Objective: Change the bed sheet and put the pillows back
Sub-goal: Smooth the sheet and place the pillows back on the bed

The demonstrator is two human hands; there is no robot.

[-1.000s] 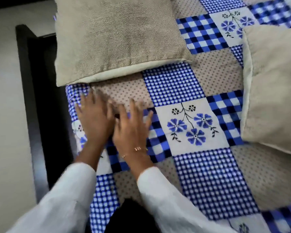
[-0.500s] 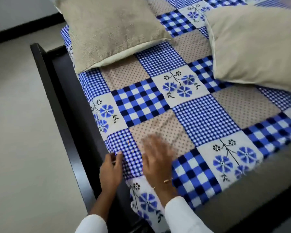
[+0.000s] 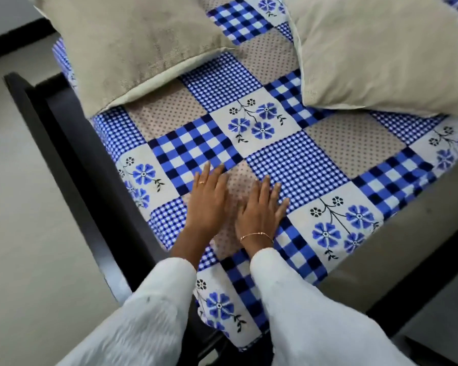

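Observation:
A patchwork bed sheet [image 3: 296, 165] in blue checks, beige dots and blue flowers covers the mattress. Two beige pillows lie on it: one [image 3: 132, 46] at the upper left, another [image 3: 381, 51] at the upper right. My left hand [image 3: 206, 202] and my right hand [image 3: 259, 210] lie flat side by side on the sheet near the bed's near-left edge, fingers straight and pointing up the bed. Neither holds anything. White sleeves cover both forearms.
A dark wooden bed frame [image 3: 72, 143] runs along the left side of the mattress. A grey mattress side [image 3: 397, 233] shows at the lower right above a dark rail. Pale floor [image 3: 24, 233] lies left of the bed.
My left hand has left the sheet's edge at the mattress side and now lies flat on top beside my right hand. The view has shifted closer to the bed.

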